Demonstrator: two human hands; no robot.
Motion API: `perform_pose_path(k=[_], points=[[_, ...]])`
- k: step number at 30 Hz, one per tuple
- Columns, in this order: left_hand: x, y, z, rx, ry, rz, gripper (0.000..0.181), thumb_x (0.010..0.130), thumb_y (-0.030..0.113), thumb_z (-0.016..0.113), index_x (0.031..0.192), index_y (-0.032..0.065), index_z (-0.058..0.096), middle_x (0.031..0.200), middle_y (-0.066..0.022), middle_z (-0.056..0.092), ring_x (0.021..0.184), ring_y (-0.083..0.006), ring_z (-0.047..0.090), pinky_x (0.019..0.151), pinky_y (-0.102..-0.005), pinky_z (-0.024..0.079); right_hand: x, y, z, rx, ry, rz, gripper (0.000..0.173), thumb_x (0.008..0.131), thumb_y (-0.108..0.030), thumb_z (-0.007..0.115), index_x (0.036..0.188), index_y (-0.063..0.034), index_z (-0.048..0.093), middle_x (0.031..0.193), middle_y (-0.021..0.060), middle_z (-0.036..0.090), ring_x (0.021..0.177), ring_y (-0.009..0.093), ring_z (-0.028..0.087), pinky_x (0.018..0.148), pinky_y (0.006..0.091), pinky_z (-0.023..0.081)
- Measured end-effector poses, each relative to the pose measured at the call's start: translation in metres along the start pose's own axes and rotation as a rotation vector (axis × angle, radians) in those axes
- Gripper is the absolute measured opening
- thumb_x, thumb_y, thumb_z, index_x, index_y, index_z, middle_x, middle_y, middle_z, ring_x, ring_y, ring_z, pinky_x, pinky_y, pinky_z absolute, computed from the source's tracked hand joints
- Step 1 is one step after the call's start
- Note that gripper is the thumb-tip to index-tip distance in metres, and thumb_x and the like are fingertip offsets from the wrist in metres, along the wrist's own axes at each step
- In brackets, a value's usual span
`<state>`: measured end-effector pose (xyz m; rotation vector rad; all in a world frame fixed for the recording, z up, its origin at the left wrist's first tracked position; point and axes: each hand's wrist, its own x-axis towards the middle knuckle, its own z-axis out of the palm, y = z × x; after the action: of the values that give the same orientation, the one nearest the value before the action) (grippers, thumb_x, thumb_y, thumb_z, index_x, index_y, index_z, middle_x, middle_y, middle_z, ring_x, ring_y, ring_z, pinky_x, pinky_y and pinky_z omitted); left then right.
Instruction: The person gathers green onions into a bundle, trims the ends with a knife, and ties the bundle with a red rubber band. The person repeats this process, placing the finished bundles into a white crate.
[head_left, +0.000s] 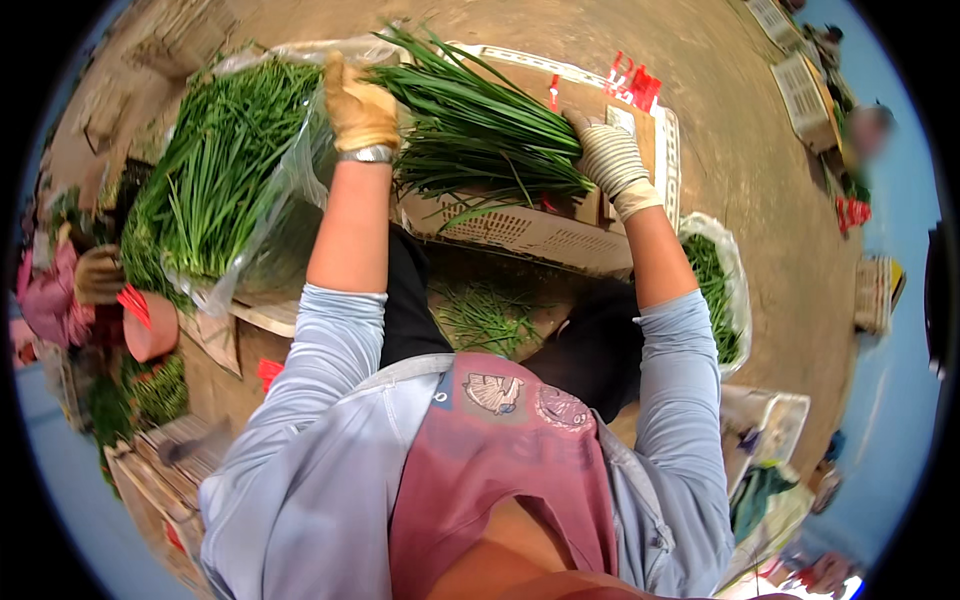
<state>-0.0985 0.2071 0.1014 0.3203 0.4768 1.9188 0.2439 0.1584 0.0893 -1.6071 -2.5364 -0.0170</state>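
Note:
A bunch of garlic chives lies across cardboard on an upturned-looking, perforated white plastic crate. At its right end, my right hand, in a striped work glove, grips the stem ends. More dark leaves spread beneath and in front of the bunch. My left hand, in a yellowed glove, is beside the leafy left end; its grip is hidden. Just left of that hand, a large heap of chives rests in clear plastic sheeting.
Red printed ties hang at the crate's far edge. Loose trimmings lie between my legs. To my right stands a plastic-lined container of greens. A pink bucket and another person's gloved hand are at the left.

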Motion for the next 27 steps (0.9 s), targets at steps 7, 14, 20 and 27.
perform_pose_path(k=[7,14,20,27], points=[[-0.053,-0.102,0.023,1.559,-1.244,0.661,0.123,0.064,0.072,0.072,0.155,0.0154,0.011,0.158,-0.0197,0.019,0.147,-0.0343,0.016,0.119,-0.0506,0.010,0.023,0.000,0.022,-0.179,-0.184,0.057,0.073,0.069,-0.018,0.076,0.136,-0.0112,0.048,0.121,0.0172,0.062,0.108,0.032,0.062,0.097,0.0435,0.047],[-0.047,-0.153,0.018,1.941,-1.522,0.234,0.108,0.071,0.051,0.078,0.154,0.0258,0.014,0.151,-0.0070,0.039,0.138,-0.0262,0.039,0.116,-0.0601,0.014,-0.018,-0.029,-0.002,-0.169,0.156,0.175,0.064,0.071,-0.022,0.078,0.129,-0.0107,0.054,0.123,0.0142,0.059,0.111,0.033,0.058,0.093,0.0444,0.047],[-0.048,-0.158,0.022,1.986,-1.563,0.194,0.100,0.072,0.048,0.077,0.153,0.0275,0.021,0.143,-0.0082,0.048,0.129,-0.0289,0.048,0.113,-0.0557,0.024,-0.059,-0.129,0.055,0.152,0.239,0.336,0.052,0.076,-0.021,0.074,0.124,-0.0079,0.057,0.082,0.0125,0.062,0.077,0.030,0.062,0.068,0.0429,0.049],[-0.053,-0.142,0.019,1.868,-1.522,0.350,0.110,0.065,0.062,0.076,0.153,0.0318,0.017,0.152,-0.0114,0.037,0.136,-0.0298,0.041,0.114,-0.0577,0.021,-0.076,-0.131,0.016,0.193,0.126,0.169,0.038,0.075,-0.008,0.065,0.113,-0.0098,0.060,0.079,0.0096,0.063,0.077,0.030,0.064,0.069,0.0423,0.050]])
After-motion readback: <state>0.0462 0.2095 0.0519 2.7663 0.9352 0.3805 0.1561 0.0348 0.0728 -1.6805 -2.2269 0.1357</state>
